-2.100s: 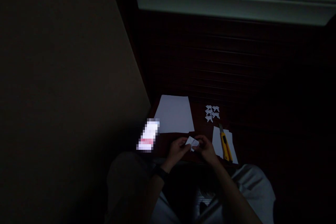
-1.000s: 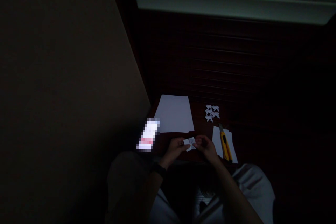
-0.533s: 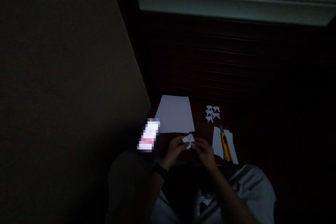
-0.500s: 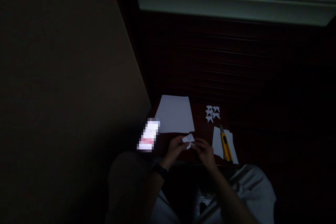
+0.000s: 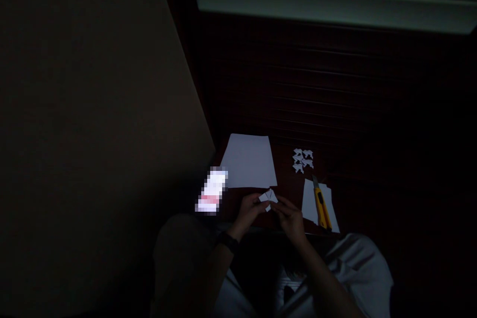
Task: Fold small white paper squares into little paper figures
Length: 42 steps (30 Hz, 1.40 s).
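Observation:
Between my hands is a small folded piece of white paper (image 5: 269, 197), with crease lines meeting near its middle. My left hand (image 5: 250, 209) pinches its left side, thumb on top. At the right side, the fingers of my right hand (image 5: 291, 217) close on its edge. Several small folded white paper figures (image 5: 302, 160) lie grouped on the dark table beyond my right hand. A yellow utility knife (image 5: 322, 209) with its blade out rests on a stack of small white paper sheets (image 5: 310, 201), to the right of my right hand.
Large white paper sheets (image 5: 249, 161) lie on the dark table beyond my left hand. A lit phone (image 5: 211, 191), its screen blurred, is at the left. A pale wall or panel (image 5: 112, 109) rises on the left. My knees (image 5: 367, 263) flank the near edge. The room is dim.
My right fingers have shifted slightly along the right edge of the folded paper. The view has moved a little; everything else lies as before.

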### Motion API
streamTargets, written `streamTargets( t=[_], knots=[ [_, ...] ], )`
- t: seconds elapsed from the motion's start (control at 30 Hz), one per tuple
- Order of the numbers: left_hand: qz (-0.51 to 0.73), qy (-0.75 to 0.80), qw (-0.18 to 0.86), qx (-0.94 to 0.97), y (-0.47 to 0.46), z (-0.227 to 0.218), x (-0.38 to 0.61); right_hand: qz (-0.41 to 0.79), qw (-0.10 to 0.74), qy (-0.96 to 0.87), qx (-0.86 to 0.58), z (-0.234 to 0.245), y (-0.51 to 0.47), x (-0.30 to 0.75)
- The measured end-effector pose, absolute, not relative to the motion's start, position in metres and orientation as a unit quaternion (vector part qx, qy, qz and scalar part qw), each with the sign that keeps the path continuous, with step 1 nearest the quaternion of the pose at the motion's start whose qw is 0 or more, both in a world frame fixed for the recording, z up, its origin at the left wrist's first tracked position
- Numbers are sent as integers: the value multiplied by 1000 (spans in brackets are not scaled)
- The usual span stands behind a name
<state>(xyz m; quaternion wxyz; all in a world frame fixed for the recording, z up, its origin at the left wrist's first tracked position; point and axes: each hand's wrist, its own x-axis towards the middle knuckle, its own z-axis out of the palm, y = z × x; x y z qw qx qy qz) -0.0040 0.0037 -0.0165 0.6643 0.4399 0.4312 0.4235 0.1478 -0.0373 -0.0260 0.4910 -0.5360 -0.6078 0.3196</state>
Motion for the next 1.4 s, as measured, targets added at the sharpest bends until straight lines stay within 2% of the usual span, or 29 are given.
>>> streamTargets(
  t=[0.37,0.57,0.87,1.4],
  knots=[
    [440,417,685,404,2,-14,-4,284,470,-637,-541,-9,-42,143],
    [459,412,692,374,0,-11,-3,340,489,-586,-550,-2,-42,142],
    [451,414,676,410,3,-19,-5,388,504,-549,-542,-10,-30,147],
    [440,424,665,429,4,-21,-4,349,512,-544,-566,-28,-24,144]
  ],
)
